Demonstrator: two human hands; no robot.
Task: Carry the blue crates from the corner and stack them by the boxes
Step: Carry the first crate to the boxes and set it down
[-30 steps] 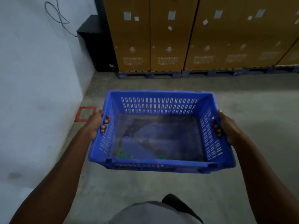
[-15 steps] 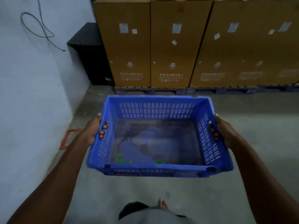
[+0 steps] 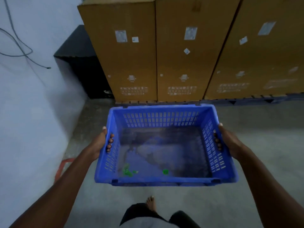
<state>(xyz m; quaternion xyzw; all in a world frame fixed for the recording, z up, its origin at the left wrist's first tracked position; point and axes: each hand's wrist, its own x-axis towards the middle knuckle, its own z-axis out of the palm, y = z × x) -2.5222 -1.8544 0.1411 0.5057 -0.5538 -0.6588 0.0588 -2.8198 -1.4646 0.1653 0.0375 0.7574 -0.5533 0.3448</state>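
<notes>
I hold a blue slotted plastic crate [image 3: 162, 120] level in front of me, above the concrete floor. My left hand [image 3: 100, 143] grips its left wall, fingers hooked through the handle slot. On the crate's right wall my right hand [image 3: 229, 141] holds the same way. The crate's bottom is dirty, with a few small green bits near its front edge. Tall brown cardboard boxes [image 3: 131, 60] stand close ahead on low pallets [image 3: 246, 101], just beyond the crate's far rim.
A white wall [image 3: 29, 112] runs along the left, with a loose cable [image 3: 19, 51] hanging on it. A black cabinet [image 3: 80, 66] fills the corner between wall and boxes. Red tape [image 3: 63, 165] marks the floor at left. My bare foot [image 3: 151, 203] shows below the crate.
I have walked forward with the crate: the boxes and black cabinet are much nearer and larger, and the red floor mark has slid back towards me. My grip on both handles is unchanged.
</notes>
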